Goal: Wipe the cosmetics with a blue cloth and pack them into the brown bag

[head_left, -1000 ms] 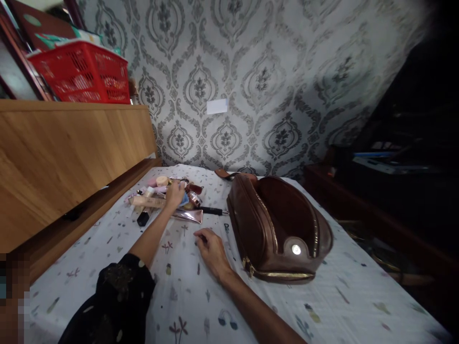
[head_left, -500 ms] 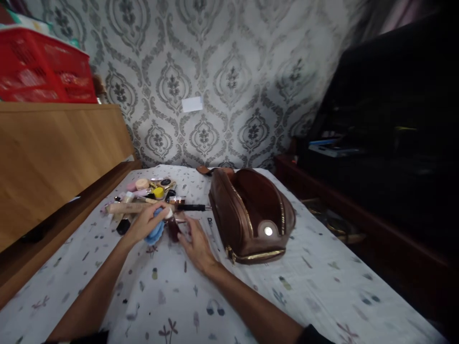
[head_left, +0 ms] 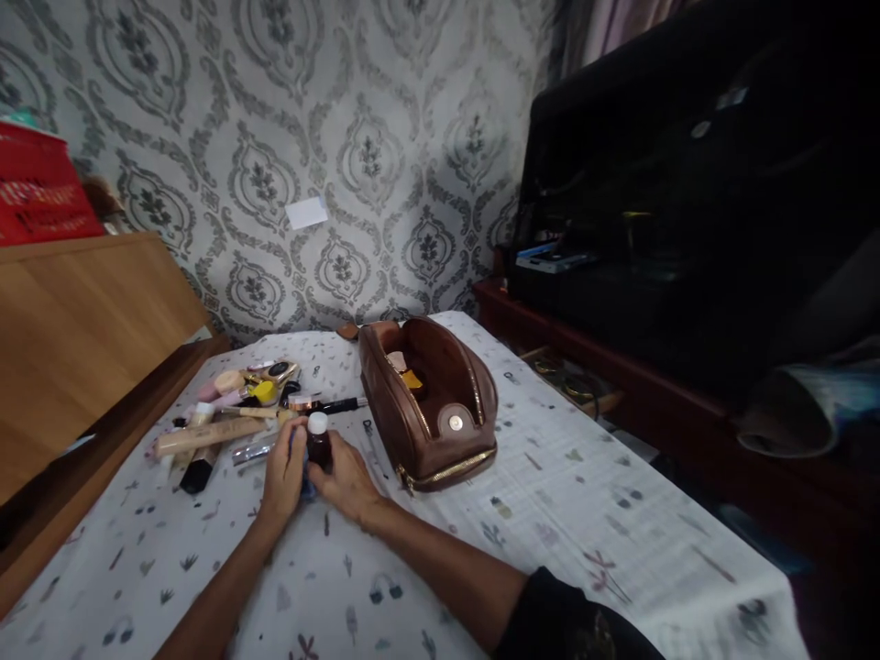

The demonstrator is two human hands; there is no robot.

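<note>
A small dark bottle with a white cap (head_left: 318, 442) stands upright between my two hands, above the patterned cloth. My right hand (head_left: 352, 484) curls its fingers and thumb around the bottle's right side. On the other side, my left hand (head_left: 283, 472) is closed on a soft blue cloth (head_left: 307, 484), pressed close to the bottle; most of the cloth is hidden by the fingers. To the right sits a brown toiletry bag (head_left: 385, 412), unzipped and wide open, with a pale item and an orange-yellow one (head_left: 412, 379) inside.
Left of my hands lies a pile of cosmetics: a beige tube (head_left: 206, 437), a black-capped item (head_left: 199, 469), a yellow-lidded item (head_left: 264, 392) and a black pen-like stick (head_left: 336, 405). A wooden panel (head_left: 89, 321) borders the left; a dark television (head_left: 653, 211) stands right.
The view has turned right. My hands have come together around the bottle, which is now upright, and the blue cloth is more covered. Items inside the bag have come into sight.
</note>
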